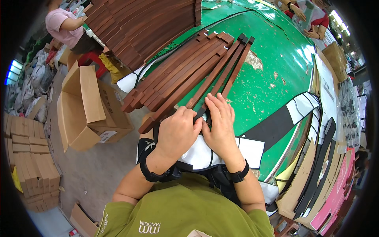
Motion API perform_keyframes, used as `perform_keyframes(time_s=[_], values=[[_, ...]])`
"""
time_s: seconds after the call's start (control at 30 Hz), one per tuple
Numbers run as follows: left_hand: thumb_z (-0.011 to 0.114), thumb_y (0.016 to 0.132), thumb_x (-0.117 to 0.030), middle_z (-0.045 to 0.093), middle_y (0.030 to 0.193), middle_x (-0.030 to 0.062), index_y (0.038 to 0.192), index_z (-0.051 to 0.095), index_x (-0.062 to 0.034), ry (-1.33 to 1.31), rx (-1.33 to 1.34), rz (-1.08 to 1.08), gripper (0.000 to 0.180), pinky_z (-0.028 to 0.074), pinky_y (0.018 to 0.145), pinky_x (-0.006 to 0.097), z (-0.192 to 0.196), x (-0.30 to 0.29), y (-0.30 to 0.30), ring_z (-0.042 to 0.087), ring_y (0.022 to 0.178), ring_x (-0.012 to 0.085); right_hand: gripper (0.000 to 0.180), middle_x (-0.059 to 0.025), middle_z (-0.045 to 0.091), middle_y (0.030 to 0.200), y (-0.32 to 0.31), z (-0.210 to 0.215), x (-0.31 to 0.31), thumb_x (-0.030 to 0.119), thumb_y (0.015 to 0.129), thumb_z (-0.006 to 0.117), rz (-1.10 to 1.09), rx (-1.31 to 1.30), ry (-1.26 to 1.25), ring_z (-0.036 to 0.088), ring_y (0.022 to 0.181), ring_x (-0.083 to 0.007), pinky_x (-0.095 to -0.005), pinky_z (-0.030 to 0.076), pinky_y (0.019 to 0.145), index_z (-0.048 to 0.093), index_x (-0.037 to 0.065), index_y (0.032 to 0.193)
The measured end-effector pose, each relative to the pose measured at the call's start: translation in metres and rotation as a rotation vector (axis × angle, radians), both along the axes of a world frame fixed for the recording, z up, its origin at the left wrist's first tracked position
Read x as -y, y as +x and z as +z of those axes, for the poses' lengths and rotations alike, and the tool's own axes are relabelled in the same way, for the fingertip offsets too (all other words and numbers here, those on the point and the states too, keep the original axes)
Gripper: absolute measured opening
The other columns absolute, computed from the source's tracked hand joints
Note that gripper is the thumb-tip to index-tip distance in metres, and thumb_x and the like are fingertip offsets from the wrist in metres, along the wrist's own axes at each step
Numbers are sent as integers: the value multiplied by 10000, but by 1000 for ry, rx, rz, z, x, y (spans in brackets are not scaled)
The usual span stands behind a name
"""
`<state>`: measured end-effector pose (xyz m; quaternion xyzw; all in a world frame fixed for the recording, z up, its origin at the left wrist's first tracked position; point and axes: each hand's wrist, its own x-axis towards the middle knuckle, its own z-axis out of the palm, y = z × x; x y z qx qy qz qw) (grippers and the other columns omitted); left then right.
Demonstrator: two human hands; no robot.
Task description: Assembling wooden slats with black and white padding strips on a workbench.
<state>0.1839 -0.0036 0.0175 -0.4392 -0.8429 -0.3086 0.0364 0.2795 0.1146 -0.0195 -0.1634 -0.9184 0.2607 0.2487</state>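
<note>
Both hands work close together at the near ends of a few long reddish-brown wooden slats [215,79]. Black caps [251,40] cover the far tips of these slats. My left hand [178,130] is closed, thumb and fingers pinching a small black end piece [201,112] at a slat's near end. Next to it, my right hand [221,126] is curled over the near ends, its thumb almost touching my left thumb. What lies beneath my right fingers is mostly hidden. More slats [177,73] lie side by side to the left, their near ends jutting past the table edge.
A tall stack of brown slats [146,27] fills the far left of the green table [276,87]. An open cardboard box [85,108] stands left on the floor. Black-and-white strips [272,126] lie right. One person [65,23] is far left, another [308,19] far right.
</note>
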Motion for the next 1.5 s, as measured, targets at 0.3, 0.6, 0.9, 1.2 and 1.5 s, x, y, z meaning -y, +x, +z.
perform_keyframes(time_s=[0.3,0.6,0.9,1.2,1.5], values=[[788,790,-165,650,831,110,875,649,-36,12,12,19,208,536,598,401,-3,-1,3,663,690,317,630,-120,481,1478,0,1,2,41,802,691,-15,13,25,372,1457,-334,-557,233,1179,503,32,1403],[786,788,-158,643,851,121,872,633,-30,-20,-14,15,216,540,610,400,-4,-2,3,665,721,322,619,-126,485,1470,-2,1,3,50,813,686,-19,12,32,375,1455,-330,-560,238,1175,509,34,1407],[786,809,-195,635,890,121,891,624,-32,-66,-68,-12,244,549,584,373,-8,-4,8,667,683,307,591,-158,517,1432,-2,3,4,81,832,677,-31,36,186,441,1390,-365,-579,273,1152,598,224,1400],[805,809,-206,638,891,119,924,644,-19,13,9,-23,272,548,590,367,-9,21,9,667,698,310,621,-158,507,1441,-1,9,5,42,830,670,-3,65,157,423,1403,-370,-570,289,1163,570,186,1426],[787,807,-159,629,857,108,901,611,-24,39,-35,-18,240,545,576,372,-23,15,10,659,674,309,630,-172,497,1445,-1,6,5,41,824,667,5,56,177,407,1411,-383,-568,294,1164,560,170,1431]])
